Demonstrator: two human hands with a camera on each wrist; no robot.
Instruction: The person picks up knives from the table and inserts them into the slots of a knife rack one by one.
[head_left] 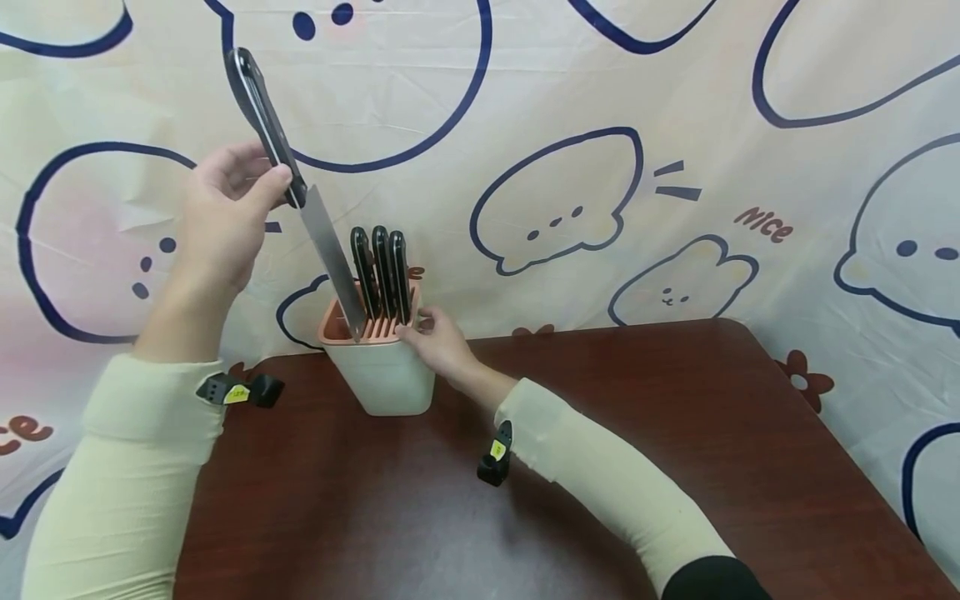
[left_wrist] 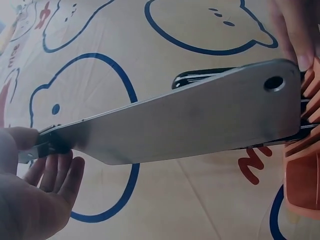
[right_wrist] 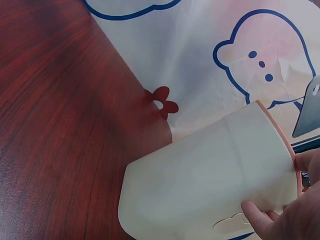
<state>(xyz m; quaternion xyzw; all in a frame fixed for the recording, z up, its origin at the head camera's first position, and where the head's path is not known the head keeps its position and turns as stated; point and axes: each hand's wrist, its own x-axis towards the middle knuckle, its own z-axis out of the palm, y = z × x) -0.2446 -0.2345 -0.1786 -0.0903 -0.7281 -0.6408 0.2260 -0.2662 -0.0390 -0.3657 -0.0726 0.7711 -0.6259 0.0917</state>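
My left hand pinches a cleaver at the lower end of its black handle, thumb on the near side. The handle points up and to the left, and the broad blade with a round hole slants down to the slots. Its end is right at the slotted orange top of a white knife block. My right hand grips the block's right rim, and in the right wrist view its thumb and fingers lie on the rim and white wall. Several black-handled knives stand in the slots; their blades are hidden.
The block stands near the back edge of a dark brown wooden table. Behind it hangs a cream cloth with blue cartoon outlines. An open orange compartment lies beside the slots.
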